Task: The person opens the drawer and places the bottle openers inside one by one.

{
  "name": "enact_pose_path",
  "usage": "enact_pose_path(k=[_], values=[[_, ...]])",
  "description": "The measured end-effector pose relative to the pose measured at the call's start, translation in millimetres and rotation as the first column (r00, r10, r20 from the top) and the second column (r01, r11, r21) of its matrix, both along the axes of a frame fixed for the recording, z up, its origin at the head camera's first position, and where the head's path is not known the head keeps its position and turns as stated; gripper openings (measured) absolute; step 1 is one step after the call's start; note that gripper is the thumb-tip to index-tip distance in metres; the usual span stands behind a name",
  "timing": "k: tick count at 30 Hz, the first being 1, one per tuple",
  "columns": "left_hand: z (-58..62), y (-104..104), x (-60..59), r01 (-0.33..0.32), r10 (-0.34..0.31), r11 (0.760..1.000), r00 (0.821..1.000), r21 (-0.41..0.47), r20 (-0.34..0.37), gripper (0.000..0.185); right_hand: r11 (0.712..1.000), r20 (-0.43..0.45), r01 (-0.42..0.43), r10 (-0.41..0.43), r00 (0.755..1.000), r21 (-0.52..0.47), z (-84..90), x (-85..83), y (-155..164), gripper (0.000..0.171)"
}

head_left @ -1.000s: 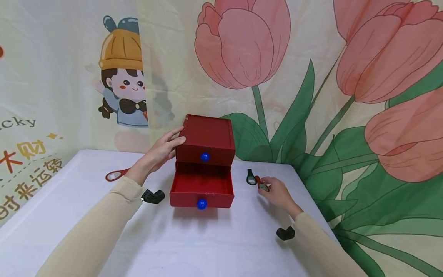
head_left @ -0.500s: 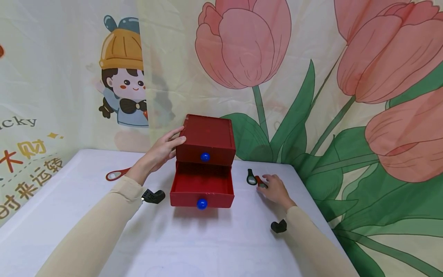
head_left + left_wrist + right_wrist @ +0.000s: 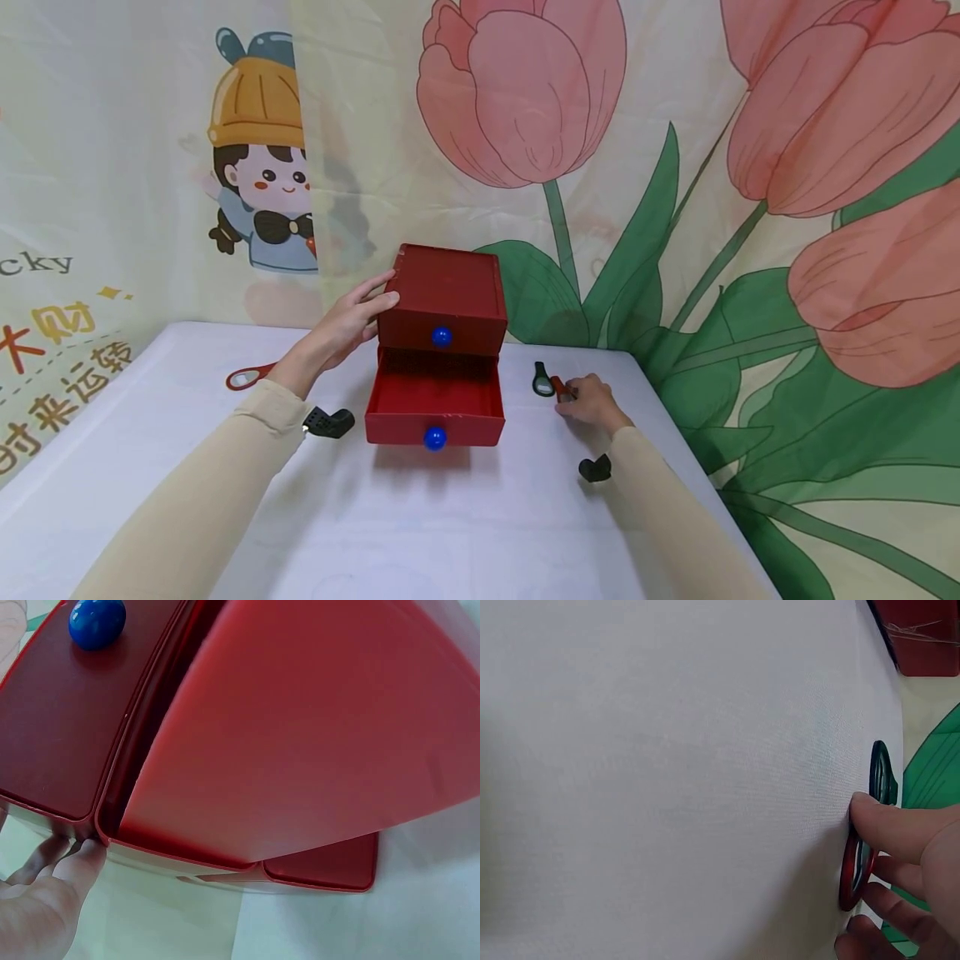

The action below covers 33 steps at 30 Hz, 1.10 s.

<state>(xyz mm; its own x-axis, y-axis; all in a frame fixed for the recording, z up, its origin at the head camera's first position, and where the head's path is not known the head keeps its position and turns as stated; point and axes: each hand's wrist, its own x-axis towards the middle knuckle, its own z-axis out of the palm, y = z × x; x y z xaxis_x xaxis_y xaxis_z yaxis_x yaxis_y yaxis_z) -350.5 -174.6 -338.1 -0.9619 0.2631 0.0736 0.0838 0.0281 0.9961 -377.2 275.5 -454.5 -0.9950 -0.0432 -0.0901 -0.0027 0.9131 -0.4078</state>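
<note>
One red magnifier (image 3: pixel 857 870), likely light but rigid and best held by its rim, sits pinched in the right hand (image 3: pixel 594 403) toward the table's (image 3: pixel 465 542) far right corner, the left hand (image 3: pixel 339 331) lying uncurled against the drawer box (image 3: pixel 448 285).

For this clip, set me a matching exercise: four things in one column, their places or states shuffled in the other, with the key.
1. upper drawer
2. left hand
3. green-rimmed object
4. lower drawer

A. on the table, right of the red cabinet
B. pulled open
C. closed
D. against the cabinet's left side

Pairs: 1-C, 2-D, 3-A, 4-B
</note>
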Motion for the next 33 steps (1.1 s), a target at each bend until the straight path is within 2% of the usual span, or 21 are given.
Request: enact_pose_path(k=[11,20,33], values=[[2.2,-2,1.5,0.005,-0.005,1.0,1.0,0.006,-0.005,0.077,0.999,-0.026,0.019,-0.02,0.999,-0.044,-0.3,3.3,-9,0.051],[-0.1,0,-0.2,0.006,-0.006,1.0,1.0,-0.001,-0.003,0.078,0.999,-0.049,0.021,-0.023,0.999,-0.036,-3.7,3.5,-10,0.046],[-0.2,-1,-0.5,0.011,-0.011,1.0,1.0,0.003,0.002,0.077,0.999,-0.119,-0.03,0.026,0.993,-0.035,-0.4,10.8,-12,0.042]])
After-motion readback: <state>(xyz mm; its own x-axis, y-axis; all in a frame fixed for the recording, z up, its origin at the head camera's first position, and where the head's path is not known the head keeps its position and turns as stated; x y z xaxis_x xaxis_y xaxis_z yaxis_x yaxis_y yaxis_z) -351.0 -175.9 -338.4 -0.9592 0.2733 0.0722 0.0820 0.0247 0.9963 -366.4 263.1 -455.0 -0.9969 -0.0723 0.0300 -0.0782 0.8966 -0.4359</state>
